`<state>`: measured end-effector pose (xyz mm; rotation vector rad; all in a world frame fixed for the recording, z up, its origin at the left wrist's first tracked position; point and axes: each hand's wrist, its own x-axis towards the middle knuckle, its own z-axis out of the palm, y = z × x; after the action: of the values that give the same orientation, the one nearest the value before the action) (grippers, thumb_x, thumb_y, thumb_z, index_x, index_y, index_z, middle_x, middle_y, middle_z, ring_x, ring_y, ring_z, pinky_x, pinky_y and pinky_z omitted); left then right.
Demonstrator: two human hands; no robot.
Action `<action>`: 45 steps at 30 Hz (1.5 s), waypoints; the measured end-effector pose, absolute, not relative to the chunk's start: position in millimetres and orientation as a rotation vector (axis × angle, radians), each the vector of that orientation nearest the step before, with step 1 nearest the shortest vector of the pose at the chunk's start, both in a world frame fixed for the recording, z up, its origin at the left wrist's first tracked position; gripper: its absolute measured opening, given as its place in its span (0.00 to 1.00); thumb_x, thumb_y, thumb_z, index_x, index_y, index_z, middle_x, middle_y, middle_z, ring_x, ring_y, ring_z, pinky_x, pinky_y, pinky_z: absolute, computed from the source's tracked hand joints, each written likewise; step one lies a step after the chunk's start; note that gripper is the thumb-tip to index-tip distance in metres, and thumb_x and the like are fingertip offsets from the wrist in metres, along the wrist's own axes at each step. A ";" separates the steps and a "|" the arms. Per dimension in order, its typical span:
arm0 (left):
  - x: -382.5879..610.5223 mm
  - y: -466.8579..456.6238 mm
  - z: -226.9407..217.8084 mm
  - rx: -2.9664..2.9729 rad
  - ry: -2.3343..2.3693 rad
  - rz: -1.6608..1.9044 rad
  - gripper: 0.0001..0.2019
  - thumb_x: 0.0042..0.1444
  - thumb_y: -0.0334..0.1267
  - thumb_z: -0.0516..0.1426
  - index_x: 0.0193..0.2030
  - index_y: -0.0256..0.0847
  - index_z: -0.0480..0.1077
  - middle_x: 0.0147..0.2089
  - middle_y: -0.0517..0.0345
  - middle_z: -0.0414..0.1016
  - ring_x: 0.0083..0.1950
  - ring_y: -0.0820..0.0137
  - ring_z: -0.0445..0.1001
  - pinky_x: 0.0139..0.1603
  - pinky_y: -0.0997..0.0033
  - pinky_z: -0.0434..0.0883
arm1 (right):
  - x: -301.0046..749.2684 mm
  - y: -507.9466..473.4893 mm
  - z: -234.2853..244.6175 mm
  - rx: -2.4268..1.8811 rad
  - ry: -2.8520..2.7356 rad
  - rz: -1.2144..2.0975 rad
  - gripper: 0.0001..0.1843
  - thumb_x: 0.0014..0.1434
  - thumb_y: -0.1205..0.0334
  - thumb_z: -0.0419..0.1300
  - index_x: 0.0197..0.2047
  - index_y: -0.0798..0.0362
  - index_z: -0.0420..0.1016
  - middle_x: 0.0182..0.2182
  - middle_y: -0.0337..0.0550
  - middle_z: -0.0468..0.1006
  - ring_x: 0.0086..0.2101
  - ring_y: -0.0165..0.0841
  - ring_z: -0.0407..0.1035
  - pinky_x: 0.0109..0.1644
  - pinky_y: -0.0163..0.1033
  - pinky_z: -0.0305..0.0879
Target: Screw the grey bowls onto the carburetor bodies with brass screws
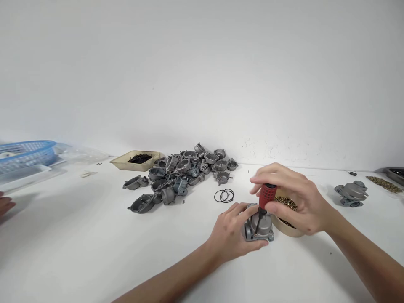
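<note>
Left grip (232, 231) around housing (265, 225), screwdriver (267, 197) in right grip (307, 204) above.

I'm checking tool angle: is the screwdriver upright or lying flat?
Nearly upright, slightly tilted: its red handle is up in the right hand, its tip down at the metal part.

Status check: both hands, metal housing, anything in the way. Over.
Left hand holding metal housing. Right hand gripping red screwdriver, tip at housing's near edge. Bowl of brass-coloured parts close by, partly behind right hand.

diffuse light leaves soft shadows on the table (94, 248); the view's edges look stretched.
</note>
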<state>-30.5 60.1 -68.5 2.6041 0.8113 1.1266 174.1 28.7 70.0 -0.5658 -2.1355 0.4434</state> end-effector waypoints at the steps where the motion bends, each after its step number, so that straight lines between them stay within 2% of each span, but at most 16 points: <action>1: -30.4 59.9 -68.7 2.600 0.814 1.100 0.35 0.53 0.57 0.69 0.64 0.48 0.68 0.54 0.48 0.81 0.49 0.53 0.82 0.45 0.55 0.82 | 173.8 28.1 70.1 -0.536 -2.136 0.536 0.27 0.69 0.68 0.60 0.68 0.42 0.71 0.54 0.49 0.79 0.49 0.38 0.79 0.48 0.45 0.84; 3: -30.2 59.4 -69.5 2.594 0.821 1.058 0.37 0.53 0.57 0.69 0.66 0.48 0.66 0.57 0.47 0.79 0.52 0.51 0.81 0.45 0.55 0.83 | 173.1 27.9 69.2 -0.515 -2.108 0.603 0.28 0.69 0.71 0.60 0.68 0.40 0.71 0.52 0.46 0.81 0.47 0.37 0.80 0.48 0.43 0.84; 7: -29.9 59.0 -71.4 2.584 0.817 1.065 0.36 0.53 0.57 0.69 0.65 0.48 0.65 0.55 0.48 0.79 0.51 0.51 0.82 0.43 0.54 0.83 | 170.7 31.4 64.3 -0.553 -2.038 0.336 0.29 0.60 0.69 0.73 0.62 0.41 0.78 0.36 0.38 0.80 0.35 0.31 0.77 0.39 0.37 0.81; 11: -30.2 59.2 -70.3 2.574 0.814 1.029 0.37 0.53 0.56 0.70 0.65 0.48 0.65 0.58 0.47 0.78 0.54 0.49 0.81 0.44 0.52 0.83 | 168.7 28.3 66.2 -0.470 -2.054 0.579 0.26 0.68 0.69 0.63 0.67 0.43 0.73 0.51 0.47 0.81 0.47 0.36 0.79 0.48 0.43 0.83; 13: -30.4 59.3 -69.6 2.578 0.816 1.009 0.37 0.52 0.55 0.70 0.65 0.47 0.65 0.60 0.46 0.77 0.55 0.48 0.81 0.45 0.50 0.83 | 168.5 26.2 67.3 -0.462 -2.031 0.735 0.27 0.70 0.71 0.59 0.68 0.41 0.73 0.54 0.47 0.81 0.50 0.36 0.80 0.51 0.44 0.83; 16: -30.0 59.6 -70.6 2.578 0.805 1.039 0.37 0.52 0.55 0.71 0.65 0.47 0.66 0.58 0.47 0.78 0.53 0.49 0.82 0.43 0.52 0.84 | 168.5 28.5 64.9 -0.540 -1.999 0.577 0.28 0.66 0.72 0.66 0.65 0.39 0.75 0.46 0.41 0.84 0.43 0.32 0.81 0.46 0.39 0.83; 20: -29.6 60.1 -72.6 2.578 0.803 1.089 0.37 0.51 0.55 0.71 0.66 0.49 0.66 0.54 0.48 0.79 0.49 0.51 0.83 0.40 0.55 0.83 | 168.9 35.3 60.7 -0.580 -2.007 0.197 0.32 0.61 0.70 0.72 0.66 0.41 0.75 0.37 0.38 0.82 0.36 0.32 0.78 0.46 0.41 0.82; 22: -29.9 60.2 -72.1 2.571 0.804 1.064 0.37 0.52 0.55 0.71 0.65 0.49 0.67 0.55 0.49 0.79 0.49 0.52 0.83 0.41 0.55 0.83 | 170.0 34.7 61.8 -0.573 -2.030 0.202 0.30 0.63 0.69 0.70 0.66 0.43 0.75 0.38 0.40 0.81 0.37 0.32 0.77 0.47 0.43 0.82; 27: -31.0 60.0 -69.7 2.546 0.849 0.977 0.36 0.53 0.58 0.69 0.64 0.49 0.67 0.57 0.48 0.78 0.50 0.52 0.82 0.43 0.53 0.83 | 171.2 27.4 67.5 -0.502 -2.033 0.683 0.24 0.70 0.71 0.61 0.65 0.42 0.74 0.50 0.45 0.82 0.47 0.35 0.81 0.49 0.43 0.84; 31: -30.7 60.6 -71.6 2.531 0.810 1.013 0.34 0.54 0.59 0.68 0.64 0.48 0.68 0.53 0.50 0.78 0.46 0.55 0.82 0.39 0.56 0.82 | 168.0 31.8 63.7 -0.589 -1.977 0.428 0.23 0.58 0.69 0.74 0.56 0.44 0.80 0.37 0.37 0.82 0.37 0.30 0.79 0.44 0.37 0.81; 33: -30.4 61.1 -72.6 2.516 0.788 1.049 0.33 0.55 0.59 0.68 0.63 0.48 0.68 0.51 0.51 0.78 0.45 0.56 0.82 0.40 0.57 0.82 | 167.0 34.0 61.7 -0.598 -1.998 0.238 0.23 0.57 0.67 0.76 0.55 0.46 0.80 0.33 0.36 0.80 0.35 0.30 0.76 0.43 0.37 0.79; 35: -30.6 61.2 -72.9 2.510 0.793 1.053 0.34 0.55 0.58 0.68 0.64 0.48 0.68 0.52 0.51 0.79 0.47 0.55 0.83 0.41 0.57 0.82 | 167.0 33.0 61.9 -0.564 -2.025 0.243 0.23 0.62 0.66 0.71 0.60 0.47 0.77 0.39 0.41 0.81 0.39 0.31 0.77 0.45 0.39 0.80; 37: -31.0 61.1 -72.4 2.524 0.816 1.006 0.34 0.54 0.58 0.69 0.65 0.49 0.68 0.54 0.50 0.79 0.48 0.54 0.83 0.42 0.56 0.82 | 167.5 29.4 63.8 -0.504 -2.057 0.447 0.25 0.68 0.69 0.63 0.67 0.46 0.72 0.51 0.47 0.81 0.47 0.35 0.79 0.49 0.42 0.81; 39: -31.3 60.9 -72.2 2.548 0.844 0.972 0.35 0.53 0.58 0.69 0.65 0.49 0.68 0.55 0.49 0.79 0.49 0.53 0.83 0.42 0.55 0.83 | 167.8 26.4 64.7 -0.482 -2.054 0.646 0.28 0.70 0.72 0.59 0.69 0.43 0.69 0.55 0.47 0.80 0.52 0.36 0.79 0.52 0.43 0.82; 41: -31.3 60.8 -72.9 2.561 0.860 0.994 0.37 0.51 0.58 0.71 0.66 0.49 0.68 0.55 0.49 0.79 0.47 0.52 0.83 0.41 0.55 0.83 | 167.3 26.7 62.9 -0.544 -2.003 0.640 0.30 0.67 0.72 0.63 0.68 0.40 0.70 0.51 0.43 0.83 0.48 0.34 0.80 0.49 0.40 0.83; 45: -30.8 61.2 -75.1 2.566 0.836 1.059 0.41 0.49 0.55 0.73 0.68 0.51 0.67 0.53 0.51 0.80 0.43 0.54 0.84 0.38 0.56 0.83 | 166.1 33.2 57.7 -0.616 -1.977 0.244 0.29 0.60 0.70 0.72 0.63 0.43 0.76 0.39 0.37 0.82 0.37 0.29 0.77 0.45 0.37 0.80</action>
<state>-30.8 61.2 -75.1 2.5656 0.8355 1.0586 166.1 33.2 57.7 -0.6159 -1.9766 0.2437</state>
